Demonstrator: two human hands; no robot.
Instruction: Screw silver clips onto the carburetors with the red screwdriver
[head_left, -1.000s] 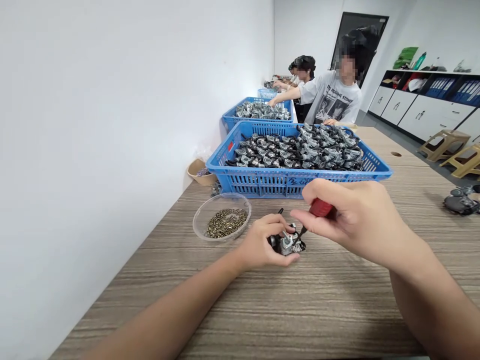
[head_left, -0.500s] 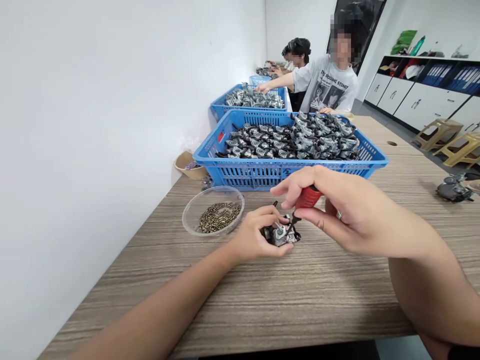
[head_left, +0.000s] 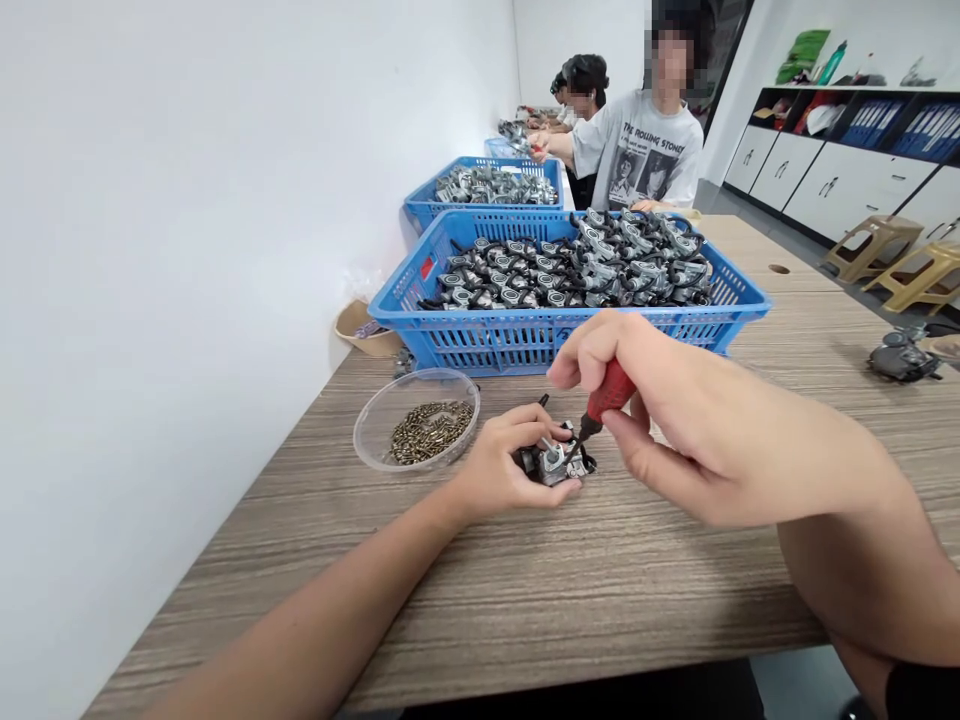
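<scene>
My left hand is closed around a small carburetor and steadies it on the table. The part is grey metal with black pieces, and the fingers cover some of it. Above it, my right hand grips a screwdriver by its red handle. The dark shaft slants down to the left, and its tip meets the top of the carburetor. Just left of my left hand stands a clear plastic bowl holding many small brass-coloured screws.
A blue crate full of similar carburetors stands behind my hands, with another blue crate beyond. One more carburetor lies at the right. A white wall borders the table's left. A co-worker stands across the table.
The screwdriver handle and my right hand have shifted slightly, the tip staying on the carburetor. The co-worker's arm has lifted away from the far crate with a metal part. My view has shifted a little.
</scene>
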